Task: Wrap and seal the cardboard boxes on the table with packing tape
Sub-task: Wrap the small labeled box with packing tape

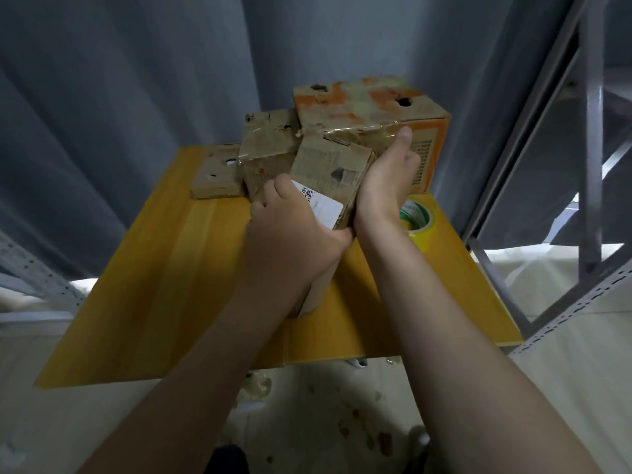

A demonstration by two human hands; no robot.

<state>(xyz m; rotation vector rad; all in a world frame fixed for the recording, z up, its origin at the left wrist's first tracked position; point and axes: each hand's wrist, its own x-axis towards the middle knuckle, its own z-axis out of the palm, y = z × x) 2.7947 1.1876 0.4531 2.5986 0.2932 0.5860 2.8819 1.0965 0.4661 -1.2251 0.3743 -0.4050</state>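
A long, worn cardboard box (328, 165) with a white QR label (325, 206) stands in the middle of the yellow table (154, 268). My left hand (290, 234) grips its near left side, thumb hooked round the front corner. My right hand (390, 186) lies flat against the box's right side, thumb up. A roll of packing tape (419, 220) with a green and white core sits on the table just right of my right wrist, partly hidden. Behind stand a large orange-printed box (369, 107), a medium box (266, 145) and a small flat box (215, 176).
Grey curtains hang behind the table. A grey metal rack frame (588, 148) rises at the right, close to the table's right edge. A perforated metal strut (41, 278) shows at the left. Stained pale floor lies below the table's near edge.
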